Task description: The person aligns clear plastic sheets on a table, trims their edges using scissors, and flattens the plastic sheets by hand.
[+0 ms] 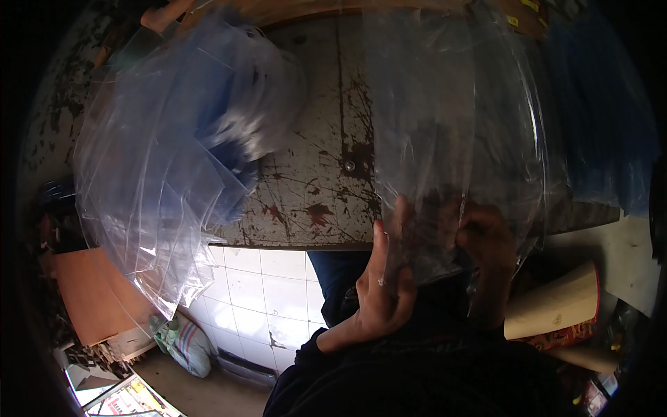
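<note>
A clear plastic bag (445,118) lies over the right part of the worn table, its near end drawn up toward my body. My left hand (385,285) is at the bag's near left edge, with the plastic between the thumb and the raised fingers. My right hand (484,233) shows through the clear film on the right; its fingers are bent and pinch the plastic. The film partly covers the fingertips of both hands. On the left of the table, a fanned pile of clear plastic bags (153,167) spills over the front edge.
The scratched, paint-chipped table (313,181) has a bolt in its top. Blue plastic (604,118) hangs at the far right. Below are white tiles (257,292), an orange-brown board (101,292), a stuffed sack (186,347) and a cream-coloured roll (556,306). Another person's hand (165,15) appears at top left.
</note>
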`<state>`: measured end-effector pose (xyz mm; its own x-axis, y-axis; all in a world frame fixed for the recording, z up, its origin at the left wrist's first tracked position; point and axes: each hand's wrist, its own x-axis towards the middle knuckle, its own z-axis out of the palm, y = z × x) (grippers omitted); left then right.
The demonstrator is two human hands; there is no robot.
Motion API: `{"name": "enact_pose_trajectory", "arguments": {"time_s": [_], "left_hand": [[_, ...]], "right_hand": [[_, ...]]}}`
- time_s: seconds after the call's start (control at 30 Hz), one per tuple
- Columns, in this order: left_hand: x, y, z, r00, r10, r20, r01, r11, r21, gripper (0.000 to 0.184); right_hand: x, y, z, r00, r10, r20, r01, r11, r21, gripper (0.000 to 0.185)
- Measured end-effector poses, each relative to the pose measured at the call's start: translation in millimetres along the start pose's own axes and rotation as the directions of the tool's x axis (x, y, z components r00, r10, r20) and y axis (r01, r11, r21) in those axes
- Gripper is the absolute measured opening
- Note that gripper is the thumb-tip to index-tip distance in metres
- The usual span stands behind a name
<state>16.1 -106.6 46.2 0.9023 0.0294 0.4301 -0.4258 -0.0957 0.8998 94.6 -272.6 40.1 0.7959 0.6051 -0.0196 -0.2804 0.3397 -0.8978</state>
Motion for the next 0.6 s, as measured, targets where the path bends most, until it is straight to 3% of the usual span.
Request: {"name": "enact_pose_trajectory", "arguments": {"time_s": [0.1, 0.17, 0.27, 0.4, 0.47, 0.5, 0.57, 0.6], "left_hand": [[4, 3, 0, 1.0, -0.001, -0.006, 0.001, 1.0, 0.025, 0.062], [9, 8, 0, 0.996, 0.046, -0.08, -0.037, 0.993, 0.113, 0.069], [10, 10, 2, 0.996, 0.033, -0.079, -0.019, 0.985, 0.171, 0.068], [16, 18, 4, 0.999, 0.007, -0.032, 0.001, 0.971, 0.238, 0.061], [20, 20, 4, 1.0, 0.018, 0.001, -0.017, 0.91, 0.414, 0.062], [21, 21, 4, 1.0, 0.018, 0.003, -0.018, 0.91, 0.413, 0.062], [22, 23, 3, 0.995, -0.017, 0.101, -0.052, 0.764, 0.643, 0.063], [22, 24, 2, 0.995, -0.019, 0.102, -0.052, 0.765, 0.643, 0.063]], "right_hand": [[0, 1, -1, 1.0, 0.023, -0.008, -0.023, 0.999, -0.043, 0.007], [0, 0, 1, 0.999, 0.034, -0.007, -0.034, 0.998, 0.046, 0.007], [-1, -1, 1, 0.999, 0.047, -0.02, -0.048, 0.998, -0.041, 0.008], [1, -4, 5, 1.0, -0.001, -0.003, 0.001, 1.0, 0.024, 0.008], [2, -5, 5, 1.0, -0.009, 0.013, 0.008, 0.999, 0.054, 0.009], [1, -5, 3, 1.0, -0.01, 0.012, 0.009, 0.998, 0.054, 0.009], [-1, -4, 0, 0.999, 0.023, 0.028, -0.024, 0.999, 0.04, 0.009], [0, -3, 0, 0.999, 0.024, 0.026, -0.025, 0.999, 0.042, 0.009]]}}
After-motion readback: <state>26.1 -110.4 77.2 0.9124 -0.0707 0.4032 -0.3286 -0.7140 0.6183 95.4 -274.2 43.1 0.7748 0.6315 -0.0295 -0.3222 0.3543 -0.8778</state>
